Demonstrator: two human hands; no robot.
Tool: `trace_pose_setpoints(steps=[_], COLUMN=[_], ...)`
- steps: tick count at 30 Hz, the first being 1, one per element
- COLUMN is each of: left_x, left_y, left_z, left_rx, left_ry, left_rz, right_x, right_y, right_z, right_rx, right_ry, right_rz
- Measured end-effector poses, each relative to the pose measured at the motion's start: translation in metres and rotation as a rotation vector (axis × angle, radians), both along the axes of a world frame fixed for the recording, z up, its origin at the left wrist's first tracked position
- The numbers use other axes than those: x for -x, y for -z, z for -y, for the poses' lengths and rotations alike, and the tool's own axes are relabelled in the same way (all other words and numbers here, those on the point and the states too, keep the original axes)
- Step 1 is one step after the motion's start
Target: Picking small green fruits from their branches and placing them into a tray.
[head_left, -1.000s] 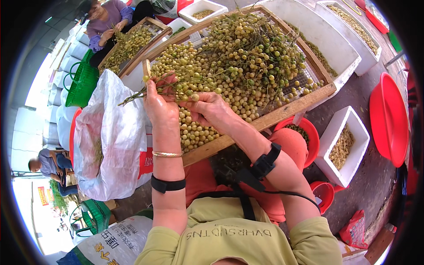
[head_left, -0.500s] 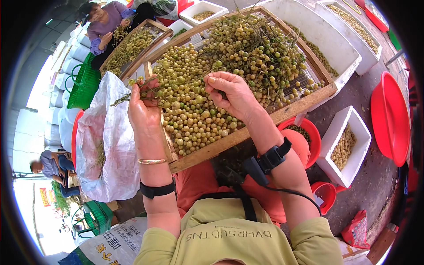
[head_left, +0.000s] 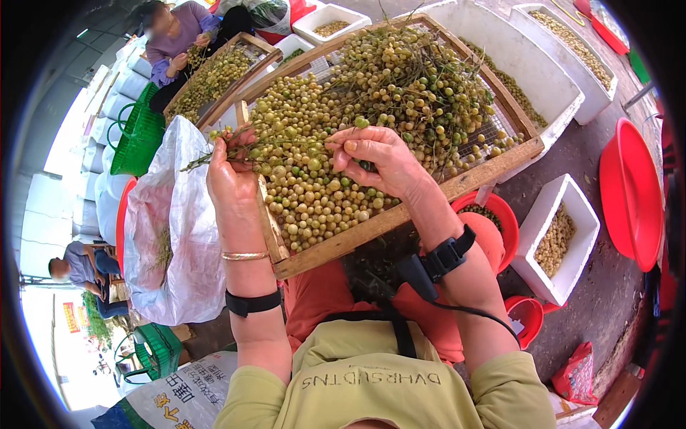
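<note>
My left hand (head_left: pixel 234 168) is closed around a twiggy fruit sprig (head_left: pixel 200 163), its bare stem end sticking out to the left and its thinner twigs reaching right over the tray. To its right, my right hand (head_left: pixel 379 159) is curled, thumb against the fingers, with a small green fruit (head_left: pixel 367 166) tucked under them. Both hands are above a wood-framed mesh tray (head_left: pixel 471 179). Loose round yellow-green fruits (head_left: pixel 314 204) cover its left and middle. A heap of fruit still on its stems (head_left: pixel 421 86) lies at the far right of the tray.
A white plastic sack (head_left: pixel 182 236) stands left of the tray, near a green basket (head_left: pixel 136 136). On the right are a red basin (head_left: pixel 504 214), a white foam box (head_left: pixel 582 222) of fruit and a large red tub (head_left: pixel 629 193). A co-worker (head_left: pixel 175 43) handles fruit at another tray, far left.
My right hand has turned slightly and its fingers have loosened a little, showing the green fruit beneath them. My left hand has barely moved and keeps the sprig.
</note>
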State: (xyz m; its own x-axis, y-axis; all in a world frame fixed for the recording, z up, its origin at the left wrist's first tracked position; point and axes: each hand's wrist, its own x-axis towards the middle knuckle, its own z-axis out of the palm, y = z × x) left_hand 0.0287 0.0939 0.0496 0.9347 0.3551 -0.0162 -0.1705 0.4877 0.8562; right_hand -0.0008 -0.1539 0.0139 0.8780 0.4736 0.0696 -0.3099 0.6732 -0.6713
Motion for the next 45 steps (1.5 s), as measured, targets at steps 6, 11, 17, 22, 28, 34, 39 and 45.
trace_pose_setpoints(steps=[6,11,17,22,28,34,39,45], left_x=[-0.003,0.003,0.011,0.015,0.016,0.022,0.023,0.025], left_y=[-0.005,-0.001,0.0,0.0,0.005,0.005,0.008,0.016], left_z=[-0.004,-0.004,0.009,0.013,0.009,0.005,0.018,0.045], left_rx=[0.078,0.019,-0.011,-0.032,-0.047,-0.06,-0.046,0.017], left_ry=[-0.079,0.004,0.017,0.037,0.055,0.038,0.103,0.187], left_rz=[-0.034,-0.027,-0.021,-0.021,-0.012,-0.021,0.003,-0.021], right_x=[0.0,0.004,0.002,0.004,0.007,0.021,0.027,0.029], right_y=[0.002,0.001,0.003,0.0,0.003,-0.012,-0.007,-0.008], right_z=[0.021,0.013,0.019,0.02,0.023,0.03,0.03,0.038], right_rx=[-0.106,-0.148,0.014,-0.012,0.033,0.682,0.581,0.246], right_ry=[0.041,0.009,0.082,0.045,0.044,0.003,0.199,0.51], right_rz=[0.045,-0.009,-0.128,-0.075,-0.016,0.189,0.058,-0.175])
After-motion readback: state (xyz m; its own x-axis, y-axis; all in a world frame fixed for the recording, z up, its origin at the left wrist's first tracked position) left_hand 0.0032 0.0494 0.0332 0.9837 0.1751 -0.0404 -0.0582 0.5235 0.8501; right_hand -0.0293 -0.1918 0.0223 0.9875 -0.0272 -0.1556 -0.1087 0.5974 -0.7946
